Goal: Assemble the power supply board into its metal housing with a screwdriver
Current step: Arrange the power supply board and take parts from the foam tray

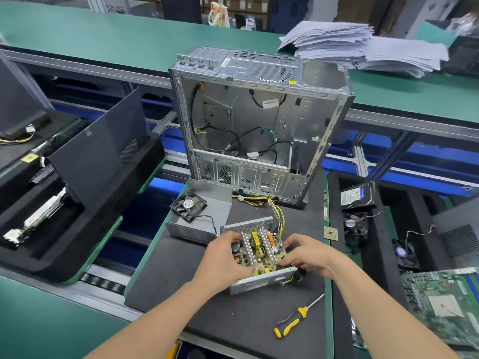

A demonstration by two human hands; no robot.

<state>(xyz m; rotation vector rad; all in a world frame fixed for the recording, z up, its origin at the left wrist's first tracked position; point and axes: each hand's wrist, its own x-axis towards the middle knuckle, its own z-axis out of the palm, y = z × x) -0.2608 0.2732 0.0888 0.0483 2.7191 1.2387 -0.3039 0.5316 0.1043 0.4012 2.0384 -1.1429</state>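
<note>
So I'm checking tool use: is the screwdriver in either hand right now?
No, the screwdriver lies on the black mat, while the left hand and right hand both grip the power supply board.

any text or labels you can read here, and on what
Nothing is legible.
Fan sticker: too blurred.
Hard drive label: too small.
White tag in the computer case: blurred.
Yellow sticker on its rim: unreadable.
</note>
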